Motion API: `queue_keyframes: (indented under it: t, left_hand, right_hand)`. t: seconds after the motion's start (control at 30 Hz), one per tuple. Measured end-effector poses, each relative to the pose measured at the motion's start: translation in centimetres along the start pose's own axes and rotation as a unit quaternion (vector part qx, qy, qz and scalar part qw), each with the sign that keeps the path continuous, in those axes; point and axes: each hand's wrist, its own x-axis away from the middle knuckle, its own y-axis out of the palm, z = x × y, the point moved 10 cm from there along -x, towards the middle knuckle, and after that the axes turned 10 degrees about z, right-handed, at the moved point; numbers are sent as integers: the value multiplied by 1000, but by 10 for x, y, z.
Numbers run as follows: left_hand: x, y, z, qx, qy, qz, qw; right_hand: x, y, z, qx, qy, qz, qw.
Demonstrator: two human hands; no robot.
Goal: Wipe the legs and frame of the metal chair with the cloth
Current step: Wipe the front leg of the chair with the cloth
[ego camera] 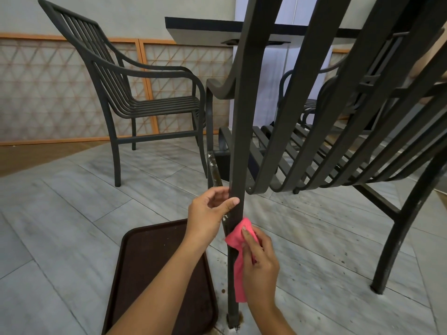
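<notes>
Grey tiled floor [72, 213] w/ dark specks near the work spot; lattice wall panels [48, 93] w/ orange-wood trim run along the back. 3 dark metal chairs in view: 1 standing alone at left [125, 93], 1 partly hidden far right behind the slats [307, 102], and 1 close up, the metal chair [314, 141] being cleaned, its curved slats filling the right half. 1 bench [205, 27] sits behind, dark edge, light underside. 1 brown tray [150, 274] lies on the floor just left of the chair's rear leg [238, 165], under the left forearm. That leg runs nearly vertical through mid-frame, foot on the tile at bottom, scuffed pale spots along its edge. Left hand [208, 213] has its grip wrapped on the leg, thumb across the front, fingers behind. Just below it, right hand [260, 259] presses 1 pink cloth [238, 240] against the same leg; grip closed on the cloth, index finger laid flat on it, the loose end hanging down beside the leg. 2 bare forearms, no sleeves.
</notes>
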Motion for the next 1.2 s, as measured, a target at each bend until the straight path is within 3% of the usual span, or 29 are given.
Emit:
queue_keyframes:
  t: [0.27, 0.5, 0.6, 0.8, 1.2]
  left_hand:
    - [7, -5, -9, -14, -27, -10, 999]
    - [7, -3, -13, -3, -26, 3, 1000]
    - [5, -4, -16, -17, -21, 9, 1000]
    - [2, -4, -19, -23, -11, 5, 1000]
    - [4, -3, -22, -19, -2, 14, 1000]
  right_hand:
    - [3, 3, -37, 73, -143, -31, 987]
    - [3, 30, -40, 81, -140, -50, 986]
    - [9, 38, -41, 152, -197, -47, 967]
    - [22, 44, -25, 210, -206, -66, 954]
    - [41, 44, -3, 204, -206, -80, 954]
